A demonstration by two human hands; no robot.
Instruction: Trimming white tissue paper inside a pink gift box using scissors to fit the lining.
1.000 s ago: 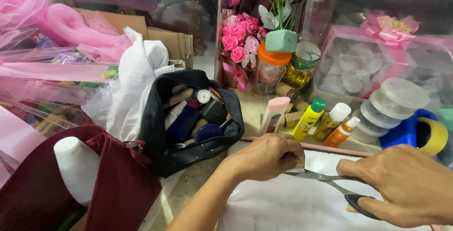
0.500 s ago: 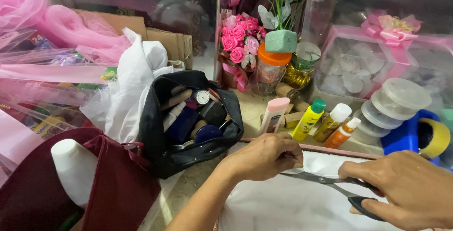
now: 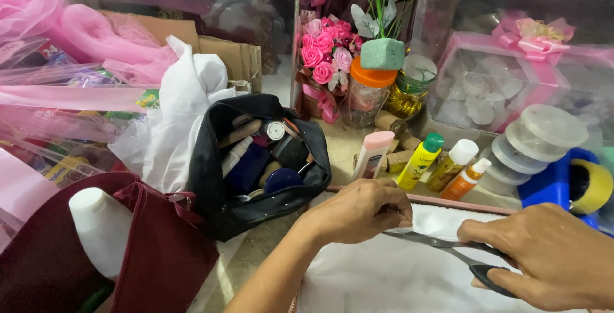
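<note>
The right hand (image 3: 550,255) comes in from the lower right, knuckles up, fingers curled through the black plastic handles of a pair of steel-bladed scissors (image 3: 448,249) and closed on them. The scissors lie nearly level, their long axis running from the handles at the right to the tips at the left, pointing toward the left hand; the blades look almost closed. The left hand (image 3: 358,210) reaches up from the bottom edge, forearm slanting right, palm down, fingers bent and pinching the near edge of a white sheet of fabric (image 3: 384,274) just where the blade tips meet it. The sheet lies inside a shallow pink-rimmed tray (image 3: 460,203), along its far rim.

Just beyond that rim stand a pink-capped tube (image 3: 373,154), a yellow bottle with green cap (image 3: 420,160) and two white-capped bottles. To the left of the left hand sits an open black zip pouch (image 3: 256,166) full of cosmetics, and nearer the lower left corner a maroon cloth bag (image 3: 147,249) holding a white bottle. At the far right is a blue tape dispenser with yellow roll (image 3: 575,185).
</note>
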